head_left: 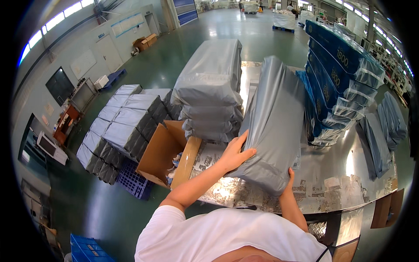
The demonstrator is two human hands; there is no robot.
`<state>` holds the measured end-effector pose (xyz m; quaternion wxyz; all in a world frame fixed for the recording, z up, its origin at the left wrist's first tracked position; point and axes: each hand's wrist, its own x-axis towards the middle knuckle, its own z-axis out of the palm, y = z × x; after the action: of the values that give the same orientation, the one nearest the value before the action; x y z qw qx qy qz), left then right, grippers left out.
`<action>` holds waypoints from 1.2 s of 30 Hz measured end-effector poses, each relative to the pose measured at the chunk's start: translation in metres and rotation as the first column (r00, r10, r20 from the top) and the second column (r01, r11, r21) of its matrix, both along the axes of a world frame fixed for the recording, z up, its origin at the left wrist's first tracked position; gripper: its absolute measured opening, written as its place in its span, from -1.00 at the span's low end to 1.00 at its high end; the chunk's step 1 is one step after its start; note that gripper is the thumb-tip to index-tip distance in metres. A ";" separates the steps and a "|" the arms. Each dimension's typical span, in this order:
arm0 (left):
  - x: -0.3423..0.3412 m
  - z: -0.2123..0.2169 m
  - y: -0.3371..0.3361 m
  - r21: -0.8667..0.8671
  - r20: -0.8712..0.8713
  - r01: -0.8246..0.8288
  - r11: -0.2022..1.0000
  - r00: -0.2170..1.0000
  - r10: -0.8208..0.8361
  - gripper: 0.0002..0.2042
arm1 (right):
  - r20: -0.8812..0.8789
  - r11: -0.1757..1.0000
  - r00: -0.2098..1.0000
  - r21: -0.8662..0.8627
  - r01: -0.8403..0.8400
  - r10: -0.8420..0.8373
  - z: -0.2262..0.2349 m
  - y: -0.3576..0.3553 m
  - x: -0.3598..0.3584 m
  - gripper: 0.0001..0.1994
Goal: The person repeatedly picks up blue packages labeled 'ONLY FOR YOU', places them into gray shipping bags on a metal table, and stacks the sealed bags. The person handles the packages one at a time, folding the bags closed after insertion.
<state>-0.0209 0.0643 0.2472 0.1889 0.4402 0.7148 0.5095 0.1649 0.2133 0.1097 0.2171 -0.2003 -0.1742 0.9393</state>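
Observation:
A long package in shiny grey plastic wrap (277,113) lies lengthwise in front of me, between my two hands. My left hand (238,153) grips its left side, with the thumb across the wrap and the fingers along the edge. At the near right corner, my right hand (288,185) holds the package with the thumb up; its other fingers are hidden beneath or behind the wrap. Just left of it stands a stack of similar grey packages (209,87) on the worn metal table (323,187).
Blue packs in clear film (336,78) are stacked high on the right, with more grey packages (375,139) beyond. An open cardboard box (159,150) stands at the table's left. Grey bundles (126,118) rest on a purple pallet (131,179). A blue crate (89,249) is lower left.

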 end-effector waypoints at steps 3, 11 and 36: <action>-0.020 0.026 -0.018 0.236 -0.161 0.039 0.971 0.987 0.000 -0.32 | -0.041 0.986 0.999 0.164 0.017 -0.010 0.044 0.010 -0.028 -0.36; -0.142 0.162 -0.029 0.557 0.338 -0.145 0.818 0.939 -0.063 -0.37 | -0.209 0.856 0.966 0.516 -0.023 0.152 0.241 0.033 -0.180 -0.45; -0.070 -0.209 -0.002 -0.058 -0.334 0.128 0.990 0.932 -0.140 -0.86 | 0.538 0.060 0.676 0.802 -0.594 -0.504 -0.124 0.027 0.052 -0.74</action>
<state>-0.0907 0.0622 0.0379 0.1059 0.5652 0.7136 0.4000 0.2173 0.2407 -0.0139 0.1643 -0.3434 -0.8433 0.3793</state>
